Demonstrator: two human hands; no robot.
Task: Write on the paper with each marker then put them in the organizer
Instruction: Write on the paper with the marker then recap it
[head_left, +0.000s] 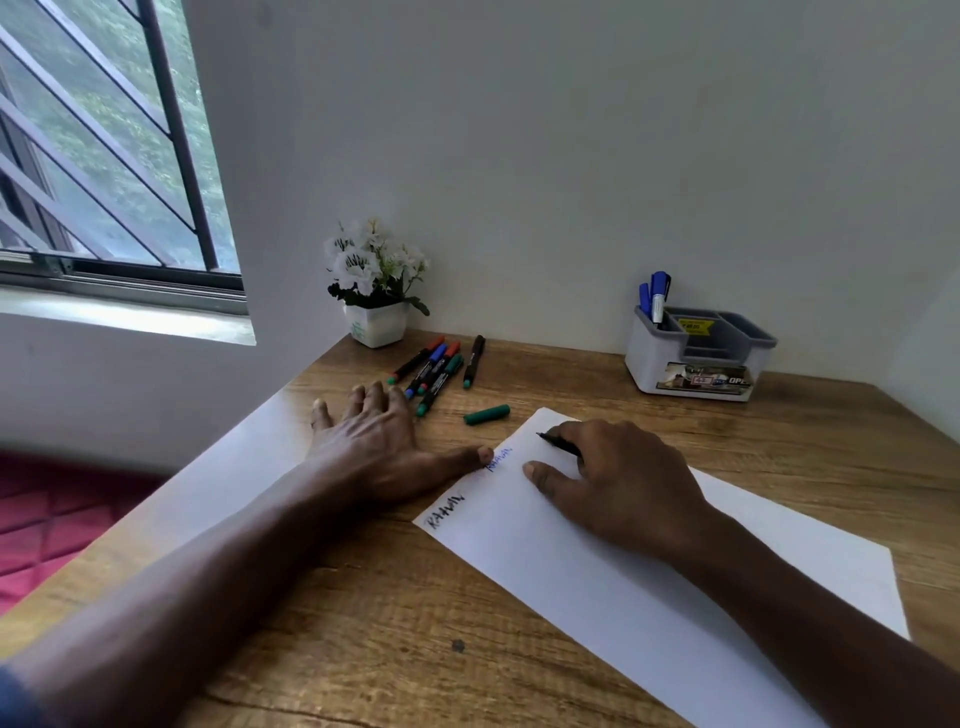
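Gripping a dark marker (561, 444) between curled fingers and thumb, the right hand (623, 483) rests on the white paper (675, 571), with the uncapped tip touching the sheet near its far corner. The left hand (374, 441) lies flat on the wooden table (363, 623) with fingers spread, and its thumb tip (483, 454) touches the paper's left edge. 2 short words, 1 black and 1 blue, run along that edge. A green cap (487, 414) lies alone on the table between the left hand and the sheet's far corner. 5 loose markers (434, 371) lie beyond the left hand's fingers, near a potted white flower (376, 325) in the corner. The organizer (691, 374) stands against the far wall, well apart from the paper; 2 blue markers (657, 299) stand upright in its left compartment.
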